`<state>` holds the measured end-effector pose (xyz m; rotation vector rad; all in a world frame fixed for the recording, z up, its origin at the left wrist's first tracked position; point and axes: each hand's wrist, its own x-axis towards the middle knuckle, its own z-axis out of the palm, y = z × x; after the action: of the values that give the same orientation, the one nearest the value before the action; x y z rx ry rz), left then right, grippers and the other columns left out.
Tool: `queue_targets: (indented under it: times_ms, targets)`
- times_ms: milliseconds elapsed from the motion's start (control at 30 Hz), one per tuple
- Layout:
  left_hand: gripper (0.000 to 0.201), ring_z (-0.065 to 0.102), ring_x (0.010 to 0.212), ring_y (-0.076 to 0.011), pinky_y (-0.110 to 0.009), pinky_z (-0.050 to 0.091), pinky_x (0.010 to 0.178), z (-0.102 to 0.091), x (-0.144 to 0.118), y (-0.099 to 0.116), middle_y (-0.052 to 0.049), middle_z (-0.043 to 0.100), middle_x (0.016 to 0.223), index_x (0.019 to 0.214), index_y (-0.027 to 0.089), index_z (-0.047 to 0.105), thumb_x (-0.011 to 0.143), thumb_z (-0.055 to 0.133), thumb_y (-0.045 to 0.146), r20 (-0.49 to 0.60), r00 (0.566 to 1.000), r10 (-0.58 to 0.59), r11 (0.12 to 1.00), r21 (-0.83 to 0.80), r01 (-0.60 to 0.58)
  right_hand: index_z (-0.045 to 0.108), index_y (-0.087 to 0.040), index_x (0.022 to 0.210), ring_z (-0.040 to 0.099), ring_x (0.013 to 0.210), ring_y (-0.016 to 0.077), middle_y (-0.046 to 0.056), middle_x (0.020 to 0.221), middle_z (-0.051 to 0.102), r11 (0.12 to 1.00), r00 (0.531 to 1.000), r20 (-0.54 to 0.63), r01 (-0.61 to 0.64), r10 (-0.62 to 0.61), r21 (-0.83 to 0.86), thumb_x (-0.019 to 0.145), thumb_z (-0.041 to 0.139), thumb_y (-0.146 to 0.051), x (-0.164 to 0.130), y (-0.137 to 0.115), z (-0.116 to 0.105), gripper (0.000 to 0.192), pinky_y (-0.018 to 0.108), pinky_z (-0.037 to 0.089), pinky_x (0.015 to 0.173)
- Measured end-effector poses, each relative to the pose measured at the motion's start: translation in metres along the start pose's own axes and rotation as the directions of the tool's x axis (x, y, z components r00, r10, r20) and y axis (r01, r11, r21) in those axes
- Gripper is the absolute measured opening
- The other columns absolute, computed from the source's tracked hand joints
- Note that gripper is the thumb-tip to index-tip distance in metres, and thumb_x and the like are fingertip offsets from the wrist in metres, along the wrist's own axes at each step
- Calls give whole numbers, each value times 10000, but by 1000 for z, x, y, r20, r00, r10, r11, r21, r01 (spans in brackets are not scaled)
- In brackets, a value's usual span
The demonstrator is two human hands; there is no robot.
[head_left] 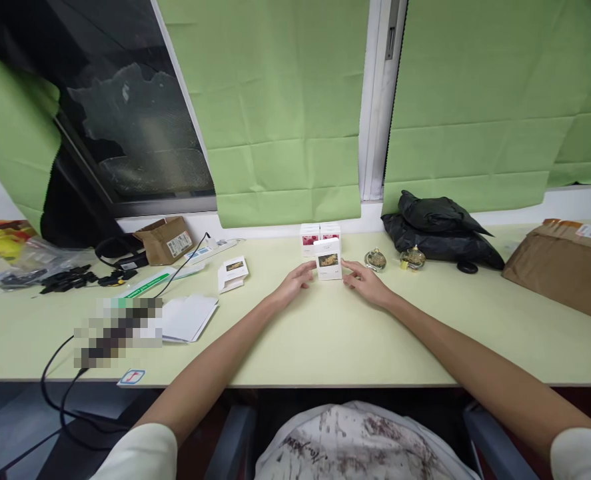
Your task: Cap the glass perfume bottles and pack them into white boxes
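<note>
A small white box [329, 269] with a dark and yellow picture stands upright on the table in front of me. At its left side are the fingertips of my left hand [294, 284]. The fingers of my right hand [367, 283] meet its right side, so it is held between the two hands. Close behind stand white boxes with red pictures [310, 240], partly hidden by the front one. Two round gold-and-glass pocket-watch-like pieces, one nearer [375, 259] and one farther right [412, 258], lie beyond my right hand.
Left on the table [285, 353] are an opened white box [233, 274], white papers [190, 318], cables, and a brown carton [165, 241]. Part of this side is pixelated. To the right lie black plastic bags [440, 230], a black round cap [467, 267] and a large brown parcel [565, 270].
</note>
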<state>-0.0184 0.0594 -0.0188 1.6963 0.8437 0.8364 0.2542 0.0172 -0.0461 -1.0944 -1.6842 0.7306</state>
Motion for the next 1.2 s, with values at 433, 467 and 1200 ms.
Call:
queue_targets:
  times_ms: [433,467,1200]
  targets:
    - [617,447,1446,-300,-413,450,1012,2,-2,9,-30,420,1669,1550,354,483,958,605,479,68,997,33,996,85,-39,698,-247,1373,695,977,216,85,1290,732,995,997,-31,-65,67,76,934,659,-382,8,5,-8,462,353,627,799]
    - [623,449,1444,-307,-426,450,1023,3,-3,10,-36,412,1674,1558,349,476,962,602,486,72,997,31,995,92,-38,702,-247,1362,700,987,220,86,1304,726,994,997,-33,-63,66,93,937,653,-400,8,4,-8,455,356,630,796]
    - [531,582,1215,-290,-461,476,1051,-13,-6,9,-131,615,1420,1474,237,545,1022,505,514,-103,983,151,852,518,-76,649,-221,1039,632,701,164,34,936,711,991,990,-88,-116,109,-69,934,609,-496,6,12,-17,297,304,536,641]
